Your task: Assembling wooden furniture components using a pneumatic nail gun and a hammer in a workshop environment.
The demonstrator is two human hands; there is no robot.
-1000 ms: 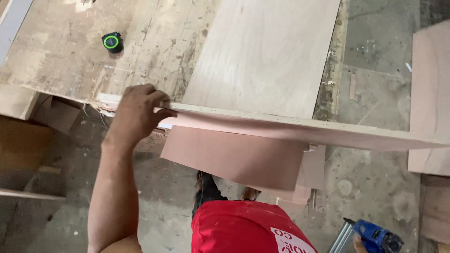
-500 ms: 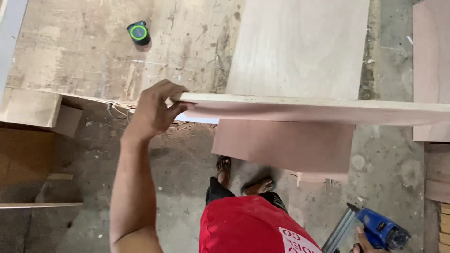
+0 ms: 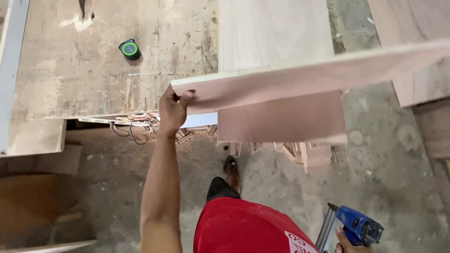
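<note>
My left hand point(image 3: 172, 108) grips the left end of a long pinkish plywood board point(image 3: 318, 77), which is lifted and tilted up to the right above the workbench edge. Thumb on top, fingers under the board's corner. My right hand point(image 3: 343, 240) shows only at the bottom edge, closed around the handle of a blue nail gun point(image 3: 354, 228) held low beside my red shirt. A pale plywood sheet point(image 3: 274, 33) lies flat on the bench behind the raised board.
A worn wooden workbench point(image 3: 93, 79) carries a black and green tape measure point(image 3: 130, 49). Loose wires point(image 3: 126, 129) hang at its front edge. Wood offcuts point(image 3: 290, 150) lie on the concrete floor, with more panels point(image 3: 422, 70) at the right and a brown box point(image 3: 33, 206) lower left.
The board's right end has risen, so it now slopes upward to the right. My left hand has shifted right along the bench edge with it. The nail gun stays low at the right.
</note>
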